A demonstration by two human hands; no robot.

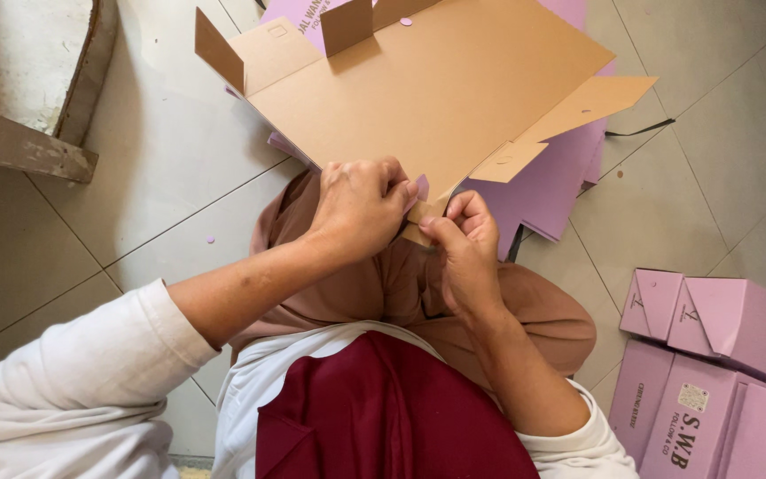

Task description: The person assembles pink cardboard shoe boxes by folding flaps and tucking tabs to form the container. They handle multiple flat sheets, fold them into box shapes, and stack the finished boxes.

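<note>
At frame centre, left hand (361, 208) and right hand (467, 239) both pinch the near edge of a flat brown cardboard box blank (436, 84), apparently mid-fold; finished lilac boxes (720, 355) sit lower right.

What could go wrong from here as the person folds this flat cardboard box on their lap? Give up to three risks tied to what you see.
1. Both hands, left hand and right hand, pinch one small flap; it might tear or crease crookedly.
2. The cardboard sheet juts far out past the knees, unsupported, so it may tip or bend.
3. The pile of flat sheets on the floor lies close underneath and could be knocked askew.
</note>
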